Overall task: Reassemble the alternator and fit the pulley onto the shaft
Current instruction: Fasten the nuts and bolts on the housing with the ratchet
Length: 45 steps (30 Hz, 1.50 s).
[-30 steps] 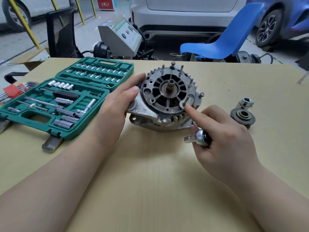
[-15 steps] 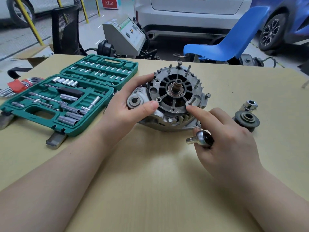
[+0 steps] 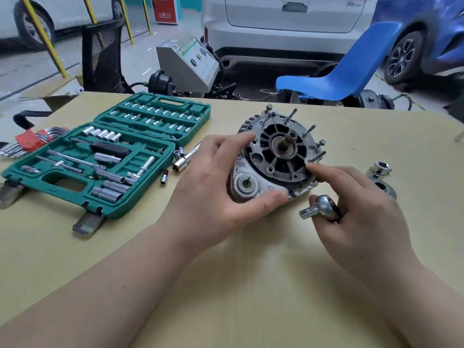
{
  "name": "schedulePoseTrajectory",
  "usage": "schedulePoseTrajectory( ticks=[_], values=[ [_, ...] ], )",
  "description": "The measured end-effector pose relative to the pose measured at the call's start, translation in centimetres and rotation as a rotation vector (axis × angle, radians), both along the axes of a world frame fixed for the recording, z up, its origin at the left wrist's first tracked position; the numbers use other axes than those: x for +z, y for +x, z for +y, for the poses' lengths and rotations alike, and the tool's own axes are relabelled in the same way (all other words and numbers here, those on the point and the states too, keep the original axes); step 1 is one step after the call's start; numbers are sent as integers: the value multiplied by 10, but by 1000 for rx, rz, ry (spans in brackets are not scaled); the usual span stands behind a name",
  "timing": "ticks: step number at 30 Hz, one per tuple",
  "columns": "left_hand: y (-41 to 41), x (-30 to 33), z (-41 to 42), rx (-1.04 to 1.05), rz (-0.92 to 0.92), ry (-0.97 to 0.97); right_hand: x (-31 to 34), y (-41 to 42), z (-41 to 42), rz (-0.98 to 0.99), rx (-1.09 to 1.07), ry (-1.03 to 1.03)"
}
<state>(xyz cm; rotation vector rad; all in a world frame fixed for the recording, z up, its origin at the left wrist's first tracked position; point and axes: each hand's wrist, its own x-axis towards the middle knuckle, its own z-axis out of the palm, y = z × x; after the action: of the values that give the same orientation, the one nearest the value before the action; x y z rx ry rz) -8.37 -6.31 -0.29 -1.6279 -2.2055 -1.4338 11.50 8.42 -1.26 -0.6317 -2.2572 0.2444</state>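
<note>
- Alternator [image 3: 278, 156] sits on the tan table [image 3: 251, 272], tilted so its dark vented face and the bare shaft [image 3: 291, 139] point up and toward the camera.
- Several long bolts [image 3: 307, 130] stand out of the far and right rim of the housing.
- Left hand [image 3: 213, 194] grips the alternator's near-left side: fingers curled over the top edge, thumb pressed along the lower housing beside a round boss.
- Right hand [image 3: 356, 204] holds a ratchet [image 3: 324, 208], its chrome head poking out between curled fingers; the index finger is stretched out and touches the right rim of the alternator near a bolt.
- Pulley [image 3: 384, 188] lies on the table to the right, partly hidden behind the right hand, apart from the shaft.
- A chrome socket [image 3: 378, 169] rests just behind the pulley.
- Open green socket case [image 3: 105, 156] lies to the left; loose sockets and an extension bar [image 3: 184, 159] lie between it and the left hand.
- Red-holdered hex keys [image 3: 30, 140] at far left table edge.
</note>
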Motion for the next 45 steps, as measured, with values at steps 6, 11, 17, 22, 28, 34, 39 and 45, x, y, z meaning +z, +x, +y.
schedulePoseTrajectory(
  ticks=[6,11,17,22,28,34,39,45],
  values=[
    [-24,10,-9,-144,175,-32,-1,1,3,16,30,-56],
    [-26,9,-5,-135,318,-58,0,1,2,-12,33,-61],
    [-33,6,2,-114,415,-15,2,1,1,-25,31,-73],
    [-36,0,5,-126,416,-3,4,1,-1,-36,25,-83],
    [-40,2,7,-149,453,-19,3,0,-2,-1,36,-68],
    [-41,-1,9,-190,388,24,5,1,-7,-34,42,-43],
    [-42,-4,9,-168,389,36,7,-1,-10,-81,62,-81],
    [-41,-6,10,-180,367,55,11,-6,-16,-178,-7,-59]
  ],
)
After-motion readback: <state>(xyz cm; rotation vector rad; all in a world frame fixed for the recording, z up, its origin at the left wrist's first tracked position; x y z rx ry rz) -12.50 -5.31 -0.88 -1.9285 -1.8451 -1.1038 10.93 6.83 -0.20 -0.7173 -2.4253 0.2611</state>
